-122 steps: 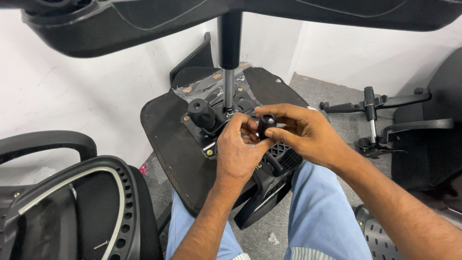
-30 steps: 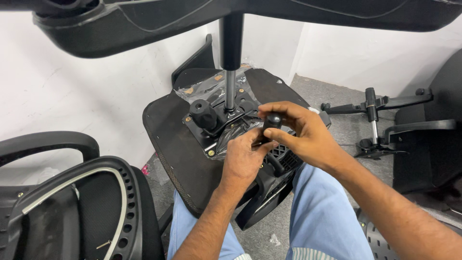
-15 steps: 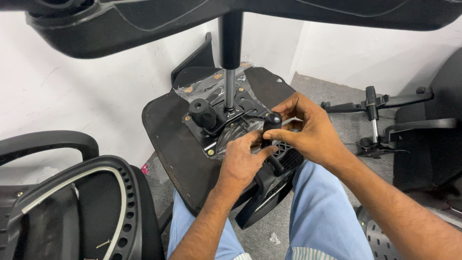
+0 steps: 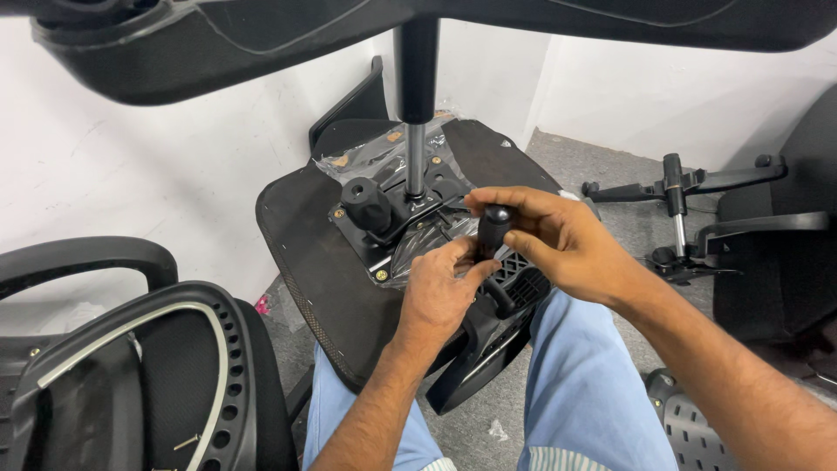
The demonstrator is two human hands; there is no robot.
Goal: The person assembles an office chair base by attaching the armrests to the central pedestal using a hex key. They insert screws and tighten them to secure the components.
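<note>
Upturned chair seat (image 4: 305,253), black, underside up, rests tilted across person's lap, blue trouser legs (image 4: 580,384) showing below its near edge; far edge close to white wall (image 4: 131,183). A second seat underside (image 4: 218,44) fills top of view, w/ gas-lift column (image 4: 416,105) running down from it to centre of the seat. Black mesh chair back w/ armrest (image 4: 131,366) at lower left, beside the seat's left edge. Five-star chair base (image 4: 676,196) lies on grey floor, well apart, off the seat's right edge. Black metal mechanism plate (image 4: 384,235) bolted at seat centre, partly under clear plastic wrap (image 4: 366,157); round black knob (image 4: 366,202) stands on its left part, just left of the column. Right hand (image 4: 567,240) over seat's right edge, fingers closed around top of black cylindrical lever handle (image 4: 493,228), thumb under, index over: firm pinch grip. Handle upright, slightly tilted, at right side of plate; its lower end runs into black ribbed plastic housing (image 4: 523,279) at the seat's near-right edge. Left hand (image 4: 440,292) just below and left of handle, fingertips curled, thumb and index touching handle's lower part/shaft; whether it actually grips cannot tell. Hands near-touching, handle between them. Small brass bolt (image 4: 380,276) at plate's near-left corner.
</note>
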